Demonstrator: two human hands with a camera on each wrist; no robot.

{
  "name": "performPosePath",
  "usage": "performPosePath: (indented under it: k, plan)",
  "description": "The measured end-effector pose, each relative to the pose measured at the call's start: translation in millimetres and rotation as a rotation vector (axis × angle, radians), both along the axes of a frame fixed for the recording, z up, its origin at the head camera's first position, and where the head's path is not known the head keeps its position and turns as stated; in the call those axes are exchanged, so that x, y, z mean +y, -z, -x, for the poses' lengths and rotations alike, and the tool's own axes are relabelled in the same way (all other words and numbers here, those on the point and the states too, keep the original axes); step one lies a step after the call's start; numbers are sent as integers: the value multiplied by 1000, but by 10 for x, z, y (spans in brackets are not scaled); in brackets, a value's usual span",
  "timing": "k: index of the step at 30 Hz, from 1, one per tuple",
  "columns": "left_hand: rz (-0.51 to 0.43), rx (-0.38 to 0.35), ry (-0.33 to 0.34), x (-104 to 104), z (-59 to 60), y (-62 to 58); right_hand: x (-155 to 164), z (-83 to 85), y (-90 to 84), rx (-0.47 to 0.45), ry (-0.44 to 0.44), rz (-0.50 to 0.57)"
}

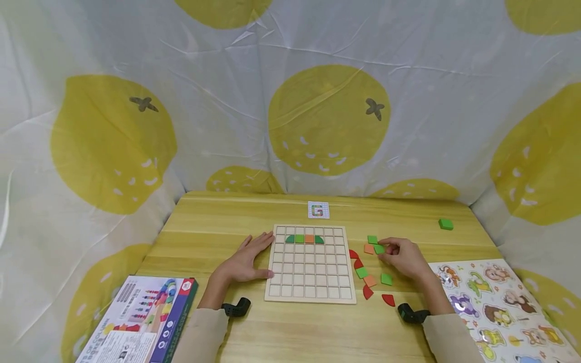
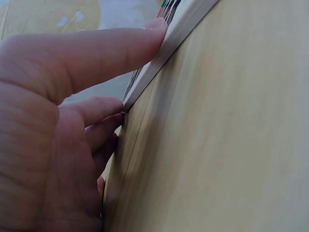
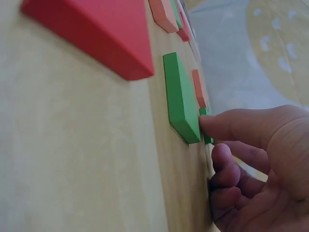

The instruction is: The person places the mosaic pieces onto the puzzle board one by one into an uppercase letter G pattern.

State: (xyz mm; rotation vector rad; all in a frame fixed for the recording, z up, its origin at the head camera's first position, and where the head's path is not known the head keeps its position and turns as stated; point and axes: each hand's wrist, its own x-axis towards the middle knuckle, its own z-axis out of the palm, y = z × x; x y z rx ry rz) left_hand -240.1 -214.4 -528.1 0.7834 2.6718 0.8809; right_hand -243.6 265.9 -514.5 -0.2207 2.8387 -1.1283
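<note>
A square wooden grid board [image 1: 313, 282] lies on the table. Near its top, one row holds a dark green quarter-round [image 1: 290, 239], a light green square [image 1: 299, 238], an orange square [image 1: 309, 238] and another dark green quarter-round [image 1: 320, 240]. My left hand [image 1: 247, 259] rests along the board's left edge, thumb and fingertips against the rim. Right of the board, my right hand [image 1: 404, 257] pinches a green square tile [image 1: 379, 249] between thumb and index finger. In the right wrist view the thumb partly covers that green tile [image 3: 208, 139]; the other fingers are curled.
Loose red, orange and green pieces [image 1: 361, 273] lie right of the board. Behind it is a small pattern card [image 1: 318, 209]. A green stack [image 1: 446, 224] sits far right. A toy box [image 1: 136, 317] is at front left, an animal sticker sheet [image 1: 504, 307] at front right.
</note>
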Motion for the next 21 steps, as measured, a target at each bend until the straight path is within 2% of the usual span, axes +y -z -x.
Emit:
performPosePath:
  k: [21]
  plan:
    - [-2, -2, -2, 0, -6, -3, -12, -25, -39, -32, 51, 1]
